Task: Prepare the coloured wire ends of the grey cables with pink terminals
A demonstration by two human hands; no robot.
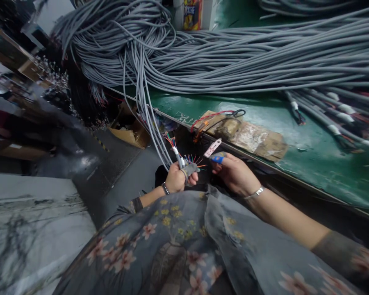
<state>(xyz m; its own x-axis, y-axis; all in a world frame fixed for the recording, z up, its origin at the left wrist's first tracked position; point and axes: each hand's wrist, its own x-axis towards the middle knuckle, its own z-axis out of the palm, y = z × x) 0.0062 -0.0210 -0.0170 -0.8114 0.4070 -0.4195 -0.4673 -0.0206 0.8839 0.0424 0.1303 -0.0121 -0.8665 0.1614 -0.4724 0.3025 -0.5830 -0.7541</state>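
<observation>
My left hand (180, 177) is closed around the end of a grey cable (181, 160), with a grey covering on its thumb. Thin coloured wires (194, 159) fan out from the cable end past that thumb. Between the thumb and fingers of my right hand (238, 176) is a small flat pink-and-white strip (213, 148) with a hole near its tip; its lower end is hidden. Blue tape (217, 159) wraps a digit of that hand. The strip is close to the wires, apart from them. Another bunch of coloured wire ends (170, 140) sticks up just beyond my left hand.
Many long grey cables (203, 65) lie across the green table (320, 164), some hanging over its edge. A worn wooden block (260, 141) with red and black wires sits at the edge. More stripped cable ends (335, 127) lie at right. A cardboard box (127, 137) stands below.
</observation>
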